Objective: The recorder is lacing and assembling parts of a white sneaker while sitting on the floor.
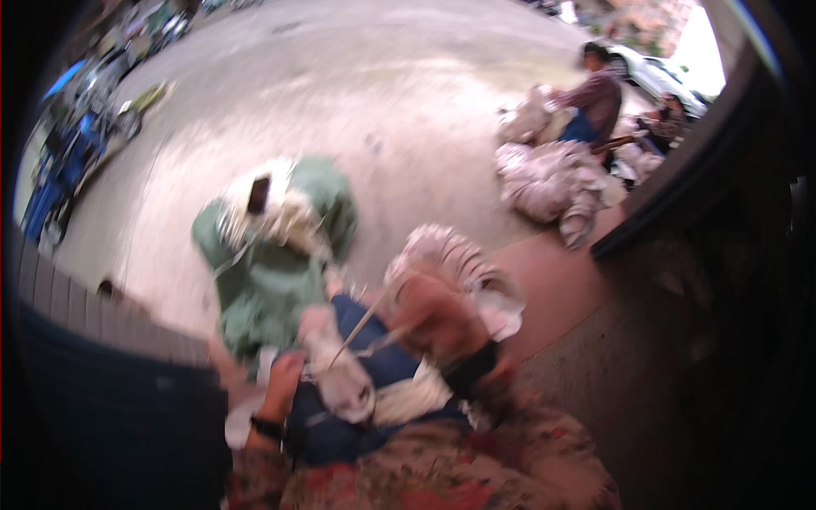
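Note:
Across my blue-clad lap lies a pale, tube-like cloth bundle (344,387) with an open end toward me. My left hand (286,374), a dark band at its wrist, is closed at the bundle's left side; what its fingers hold is hidden. My right hand (438,314) is raised above the right of my lap and smeared by motion. Two cream strands (361,327) stretch from it down to the bundle, so it appears closed on them. A loose hank of cream strands (414,398) lies on my lap beside the bundle.
Beyond my right hand is a ribbed stack of pale cloth pieces (459,255). Ahead stands a green sack (272,293) with cream strands (293,219) and a dark phone (258,195) on top. Another person (599,98) sits far right among pale bundles (552,178). Motorbikes (72,161) line the left.

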Demonstrator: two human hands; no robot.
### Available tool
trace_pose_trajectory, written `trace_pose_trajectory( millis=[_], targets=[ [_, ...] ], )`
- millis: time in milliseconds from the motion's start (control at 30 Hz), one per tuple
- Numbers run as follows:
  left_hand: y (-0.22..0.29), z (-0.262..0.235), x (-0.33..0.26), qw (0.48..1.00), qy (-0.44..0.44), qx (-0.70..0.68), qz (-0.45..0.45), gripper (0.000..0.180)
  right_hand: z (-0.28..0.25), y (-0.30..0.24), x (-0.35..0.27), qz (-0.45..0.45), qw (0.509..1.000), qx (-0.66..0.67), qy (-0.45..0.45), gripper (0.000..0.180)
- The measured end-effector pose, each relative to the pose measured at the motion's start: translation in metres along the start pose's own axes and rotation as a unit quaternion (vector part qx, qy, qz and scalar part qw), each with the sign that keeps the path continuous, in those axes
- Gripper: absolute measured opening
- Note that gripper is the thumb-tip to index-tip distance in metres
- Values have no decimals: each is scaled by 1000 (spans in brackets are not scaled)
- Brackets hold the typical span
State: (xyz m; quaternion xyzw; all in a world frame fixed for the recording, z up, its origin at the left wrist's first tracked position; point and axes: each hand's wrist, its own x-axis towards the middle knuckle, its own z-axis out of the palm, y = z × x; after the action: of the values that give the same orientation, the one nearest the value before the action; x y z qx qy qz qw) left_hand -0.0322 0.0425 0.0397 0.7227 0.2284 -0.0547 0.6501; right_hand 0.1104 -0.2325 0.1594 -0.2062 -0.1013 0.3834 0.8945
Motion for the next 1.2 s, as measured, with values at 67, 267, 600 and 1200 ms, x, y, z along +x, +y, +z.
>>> trace_pose_trajectory(
  millis=[67, 267, 600, 1200],
  targets=[
    [-24, 2, 20, 998, -33, 14, 45, 22, 4, -60, -15, -76, 987, 132, -46, 21],
    [7, 15, 22, 944, 62, 278, 166, 20, 39, -98, -35, -220, 960, 86, -150, 21],
    [19, 14, 25, 917, -275, 290, 2, 20, 27, -94, -40, -202, 956, -80, -198, 17],
    [99, -212, -61, 882, 276, -340, 174, 20, -86, 133, -5, 129, 638, -758, 36, 25]
  ],
)
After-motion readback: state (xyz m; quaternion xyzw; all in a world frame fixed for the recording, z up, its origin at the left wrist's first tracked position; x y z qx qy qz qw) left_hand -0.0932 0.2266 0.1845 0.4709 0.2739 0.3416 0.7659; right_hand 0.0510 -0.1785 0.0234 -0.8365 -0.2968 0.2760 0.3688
